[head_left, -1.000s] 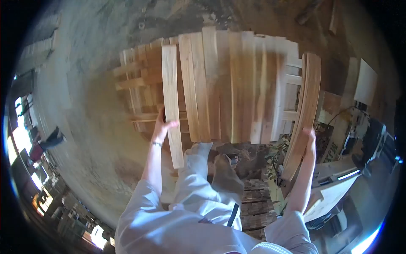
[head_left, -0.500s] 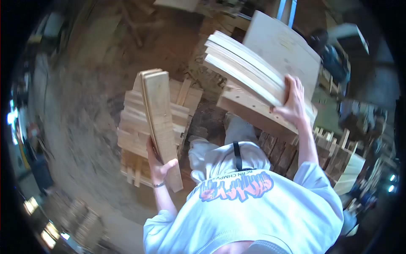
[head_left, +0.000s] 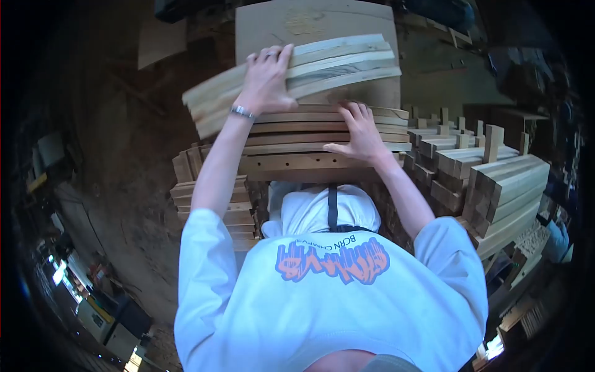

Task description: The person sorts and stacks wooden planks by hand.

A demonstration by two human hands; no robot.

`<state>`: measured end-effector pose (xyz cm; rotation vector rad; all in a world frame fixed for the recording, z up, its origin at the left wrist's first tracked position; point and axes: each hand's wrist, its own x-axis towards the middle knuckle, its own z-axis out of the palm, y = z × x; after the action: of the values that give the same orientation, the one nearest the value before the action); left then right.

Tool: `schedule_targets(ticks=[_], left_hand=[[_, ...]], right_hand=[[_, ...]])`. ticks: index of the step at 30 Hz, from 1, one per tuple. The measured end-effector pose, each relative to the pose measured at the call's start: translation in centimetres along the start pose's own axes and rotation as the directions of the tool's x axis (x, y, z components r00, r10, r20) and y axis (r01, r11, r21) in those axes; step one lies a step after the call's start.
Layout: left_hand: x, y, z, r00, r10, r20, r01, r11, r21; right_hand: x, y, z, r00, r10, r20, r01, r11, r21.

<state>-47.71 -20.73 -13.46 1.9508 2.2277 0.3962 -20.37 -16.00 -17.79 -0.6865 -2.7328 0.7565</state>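
Observation:
Several long pale wooden strips (head_left: 341, 62) lie side by side across the work table (head_left: 316, 22), slanting up to the right. My left hand (head_left: 266, 84) grips them left of centre, fingers over the far side and thumb at the near side. Closer to my body, a second row of wooden strips (head_left: 291, 128) lies along the table's near part, above an edge with holes (head_left: 291, 162). My right hand (head_left: 358, 133) rests on this row, fingers spread, with its thumb toward the near edge. Blur hides what lies just beyond its fingertips.
To the right, thick wooden blocks (head_left: 508, 186) are stacked, some standing upright. A pile of boards (head_left: 217, 201) is at the left of my legs. A flat sheet (head_left: 162, 40) lies at the upper left. At the far right, a person's sleeve (head_left: 556, 239) shows.
My view has turned toward the table. My left hand has moved from the board over the left pile to strips on the table. My right hand now rests on the near row.

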Motion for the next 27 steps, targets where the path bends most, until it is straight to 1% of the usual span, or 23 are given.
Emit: schedule_targets(ticks=[1, 2, 3, 4, 5, 6, 7, 8, 9, 10, 11, 12, 13, 14, 15, 16, 17, 19, 20, 21, 24, 26, 27], left_hand=[[2.0, -0.2, 1.7, 0.994, 0.064, 0.085, -0.070, 0.995, 0.070], [3.3, -0.1, 3.2, 0.978, 0.120, 0.169, -0.144, 0.980, 0.135], [4.2, 0.0, 4.5, 0.977, 0.128, 0.171, -0.150, 0.981, 0.123], [4.6, 0.1, 5.6, 0.962, 0.147, 0.229, -0.164, 0.985, 0.060], [4.8, 0.3, 6.3, 0.944, 0.167, 0.286, -0.173, 0.985, -0.003], [4.5, 0.7, 6.6, 0.941, 0.171, 0.292, -0.175, 0.985, -0.012], [3.7, 1.1, 6.5, 0.935, 0.180, 0.306, -0.151, 0.982, -0.116], [2.7, 1.2, 6.3, 0.929, 0.184, 0.320, -0.119, 0.970, -0.214], [1.3, 0.5, 5.9, 0.966, 0.179, 0.186, -0.118, 0.948, -0.297], [-0.4, -1.0, 5.1, 0.995, 0.087, 0.042, -0.071, 0.954, -0.292], [-2.2, -2.7, 3.8, 0.995, 0.000, -0.102, -0.030, 0.957, -0.287], [-5.3, -4.3, 2.6, 0.959, -0.220, -0.179, 0.146, 0.924, -0.353], [-8.9, -5.9, 2.1, 0.870, -0.430, -0.242, 0.302, 0.852, -0.428], [-12.7, -7.9, 4.4, 0.774, -0.606, -0.183, 0.469, 0.742, -0.479], [-16.2, -10.3, 7.1, 0.771, -0.599, 0.216, 0.533, 0.422, -0.733], [-17.9, -8.5, 7.9, 0.748, -0.579, 0.323, 0.460, 0.102, -0.882], [-19.2, -7.9, 8.8, 0.744, -0.537, 0.398, 0.476, 0.006, -0.880], [-18.1, -5.4, 7.8, 0.731, -0.578, 0.362, 0.425, -0.030, -0.905], [-18.1, -4.6, 7.4, 0.706, -0.619, 0.344, 0.386, -0.071, -0.920], [-18.7, -4.8, 7.7, 0.695, -0.629, 0.349, 0.389, -0.080, -0.918], [-19.4, -6.5, 8.9, 0.724, -0.569, 0.390, 0.467, -0.011, -0.884], [-19.8, -7.0, 9.4, 0.681, -0.559, 0.473, 0.476, -0.153, -0.866], [-18.8, -7.4, 9.0, 0.683, -0.560, 0.470, 0.475, -0.148, -0.867]], right_hand=[[-0.3, -0.8, -1.8, 0.988, -0.071, -0.139, 0.081, 0.994, 0.067], [-1.5, -0.4, -2.5, 0.990, -0.058, -0.132, 0.066, 0.996, 0.059], [-3.1, 0.8, -3.5, 0.966, 0.024, -0.257, -0.015, 0.999, 0.035], [-4.5, 2.0, -4.3, 0.920, 0.101, -0.380, -0.100, 0.995, 0.022], [-5.6, 3.2, -4.8, 0.834, 0.269, -0.483, -0.274, 0.960, 0.060], [-6.5, 4.8, -5.1, 0.709, 0.415, -0.570, -0.430, 0.895, 0.117], [-7.0, 7.1, -4.6, 0.585, 0.649, -0.486, -0.535, 0.759, 0.371], [-7.3, 9.1, -3.8, 0.441, 0.833, -0.335, -0.592, 0.550, 0.588], [-7.5, 10.0, -3.5, 0.450, 0.833, -0.323, -0.595, 0.549, 0.587], [-7.4, 10.9, -2.9, 0.489, 0.870, -0.065, -0.521, 0.351, 0.778], [-7.4, 11.4, -2.4, 0.540, 0.820, 0.187, -0.448, 0.092, 0.889], [-7.5, 11.6, -2.5, 0.544, 0.814, 0.203, -0.453, 0.082, 0.888], [-7.7, 11.7, -3.0, 0.580, 0.763, 0.285, -0.497, 0.054, 0.866], [-7.9, 11.5, -3.3, 0.607, 0.709, 0.359, -0.535, 0.031, 0.844], [-8.2, 11.5, -3.6, 0.585, 0.717, 0.380, -0.532, -0.015, 0.847], [-8.5, 11.2, -3.7, 0.585, 0.714, 0.385, -0.537, -0.014, 0.843], [-8.6, 11.0, -3.5, 0.537, 0.746, 0.394, -0.537, -0.058, 0.842], [-8.2, 10.6, -2.4, 0.419, 0.836, 0.354, -0.524, -0.096, 0.847], [-8.3, 10.8, -1.8, 0.480, 0.819, 0.314, -0.482, -0.053, 0.875], [-8.7, 11.1, -1.7, 0.477, 0.813, 0.333, -0.494, -0.065, 0.867], [-9.3, 11.9, -1.9, 0.495, 0.791, 0.360, -0.525, -0.059, 0.849], [-8.9, 12.0, -2.2, 0.509, 0.776, 0.373, -0.545, -0.044, 0.837], [-7.6, 11.8, -2.8, 0.582, 0.771, 0.258, -0.500, 0.090, 0.861]])
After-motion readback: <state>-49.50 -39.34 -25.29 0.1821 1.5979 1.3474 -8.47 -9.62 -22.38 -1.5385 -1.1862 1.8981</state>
